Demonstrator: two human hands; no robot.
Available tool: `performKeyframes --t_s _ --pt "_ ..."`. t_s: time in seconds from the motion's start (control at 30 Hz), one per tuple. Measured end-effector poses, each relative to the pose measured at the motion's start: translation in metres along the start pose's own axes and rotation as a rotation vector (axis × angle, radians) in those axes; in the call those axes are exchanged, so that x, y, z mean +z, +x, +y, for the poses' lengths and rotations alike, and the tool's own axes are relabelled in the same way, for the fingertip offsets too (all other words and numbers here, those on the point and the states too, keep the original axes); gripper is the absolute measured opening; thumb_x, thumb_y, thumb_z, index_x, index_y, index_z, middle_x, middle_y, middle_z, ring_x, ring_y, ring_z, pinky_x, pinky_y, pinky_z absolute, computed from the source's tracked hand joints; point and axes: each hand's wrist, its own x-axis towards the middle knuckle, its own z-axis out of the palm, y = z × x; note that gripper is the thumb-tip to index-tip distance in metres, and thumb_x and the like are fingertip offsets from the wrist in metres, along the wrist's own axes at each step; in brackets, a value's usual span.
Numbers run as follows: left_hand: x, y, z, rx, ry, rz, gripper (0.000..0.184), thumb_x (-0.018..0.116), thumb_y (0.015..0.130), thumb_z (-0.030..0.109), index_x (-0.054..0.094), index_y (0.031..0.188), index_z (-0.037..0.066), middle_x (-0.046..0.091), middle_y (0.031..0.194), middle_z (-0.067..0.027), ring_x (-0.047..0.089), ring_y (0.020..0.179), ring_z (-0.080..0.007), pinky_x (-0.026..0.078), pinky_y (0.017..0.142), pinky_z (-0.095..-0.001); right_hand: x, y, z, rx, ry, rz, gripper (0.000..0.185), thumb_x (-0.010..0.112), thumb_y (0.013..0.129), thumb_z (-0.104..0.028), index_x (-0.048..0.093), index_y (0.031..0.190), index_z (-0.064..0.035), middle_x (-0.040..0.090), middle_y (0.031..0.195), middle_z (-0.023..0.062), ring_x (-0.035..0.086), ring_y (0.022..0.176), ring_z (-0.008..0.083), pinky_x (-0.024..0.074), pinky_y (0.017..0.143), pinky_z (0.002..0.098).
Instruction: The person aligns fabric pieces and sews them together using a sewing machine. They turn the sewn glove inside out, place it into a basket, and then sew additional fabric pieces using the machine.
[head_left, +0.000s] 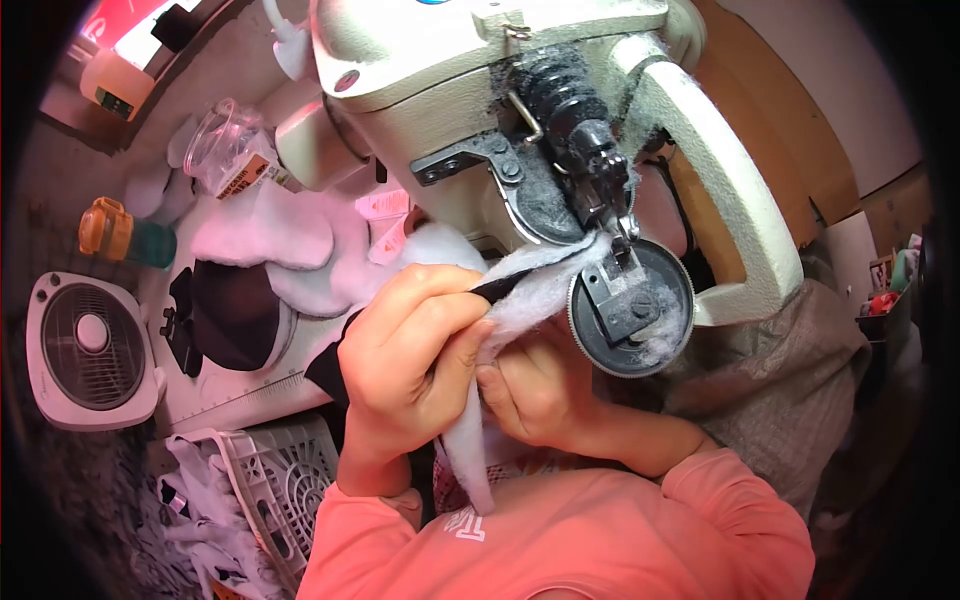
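Observation:
A strip of white fleece [535,300] with a black fabric layer runs from both hands up to the discs of an industrial sewing machine [480,70]. My left hand [410,345] is closed on the fleece, thumb and fingers pinching its edge. Lower and to the right, my right hand [540,385] is also closed against the fleece, its fingers partly hidden behind the cloth. The toothed feed disc [632,308] stands just right of the fleece, with lint on its face. One end of the fleece hangs down in front of my shirt.
White fleece pieces [265,225] and a black piece [235,315] lie on the table at left. Beyond are a small fan [92,340], an orange-lidded bottle [125,235] and a clear plastic jar [225,145]. A white plastic basket [285,490] sits below, beside fleece scraps.

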Motion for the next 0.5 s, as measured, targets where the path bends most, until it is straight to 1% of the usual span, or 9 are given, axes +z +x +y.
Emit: performKeyframes --t_s 0.03,0.1,0.17,0.23,0.33,0.37,0.5 --pt "0.002 -0.002 -0.001 0.015 -0.007 0.064 0.014 0.070 0.073 -0.006 0.061 0.084 -0.003 0.061 0.082 -0.0144 0.060 0.069 -0.0264 0.049 0.062 -0.0310 -0.001 0.002 -0.002 -0.015 -0.007 0.006 0.022 0.062 0.088 -0.014 0.064 0.102 0.0037 0.059 0.094 0.0211 0.058 0.086 0.0373 0.0448 0.077 0.0491" --pt "0.004 -0.005 -0.006 0.047 -0.035 0.111 0.013 0.070 0.075 -0.006 0.061 0.084 -0.003 0.060 0.079 -0.0138 0.059 0.067 -0.0254 0.048 0.060 -0.0302 -0.001 0.003 -0.004 -0.031 -0.015 0.007 0.024 0.062 0.088 -0.014 0.064 0.104 0.0040 0.059 0.094 0.0210 0.058 0.086 0.0370 0.0453 0.077 0.0483" --pt "0.006 -0.006 -0.011 0.079 -0.063 0.157 0.013 0.069 0.076 -0.006 0.061 0.084 -0.003 0.059 0.077 -0.0131 0.057 0.064 -0.0243 0.047 0.058 -0.0294 0.000 0.000 -0.006 -0.019 -0.013 -0.020 0.029 0.053 0.090 -0.018 0.064 0.102 0.0068 0.061 0.098 0.0215 0.059 0.090 0.0377 0.0369 0.092 0.0518" --pt "0.007 -0.006 -0.014 0.066 -0.101 0.174 0.010 0.068 0.078 -0.005 0.060 0.085 -0.002 0.057 0.075 -0.0117 0.055 0.063 -0.0221 0.045 0.056 -0.0282 0.001 0.001 -0.005 -0.012 -0.033 -0.022 0.029 0.053 0.090 -0.018 0.063 0.102 0.0067 0.062 0.098 0.0208 0.058 0.090 0.0372 0.0369 0.092 0.0510" --pt "0.009 -0.001 -0.024 0.095 -0.146 0.178 0.009 0.067 0.080 -0.005 0.060 0.085 -0.002 0.057 0.075 -0.0107 0.054 0.063 -0.0215 0.044 0.056 -0.0279 0.004 0.000 -0.004 0.026 -0.059 -0.035 0.029 0.053 0.090 -0.018 0.062 0.103 0.0062 0.062 0.098 0.0195 0.058 0.090 0.0360 0.0372 0.090 0.0493" --pt "0.011 0.000 -0.029 0.129 -0.129 0.199 0.010 0.068 0.080 -0.004 0.060 0.085 -0.002 0.057 0.076 -0.0102 0.054 0.064 -0.0218 0.044 0.057 -0.0290 0.005 0.000 -0.003 0.056 -0.065 -0.044 0.029 0.054 0.090 -0.018 0.062 0.103 0.0059 0.062 0.098 0.0188 0.058 0.091 0.0354 0.0375 0.090 0.0484" --pt "0.011 0.001 -0.034 0.180 -0.078 0.218 0.011 0.069 0.077 -0.004 0.060 0.084 -0.002 0.057 0.077 -0.0105 0.055 0.065 -0.0232 0.045 0.059 -0.0307 0.004 0.002 0.002 0.057 -0.078 -0.057 0.028 0.055 0.090 -0.018 0.061 0.104 0.0053 0.062 0.097 0.0179 0.058 0.091 0.0343 0.0379 0.088 0.0467"
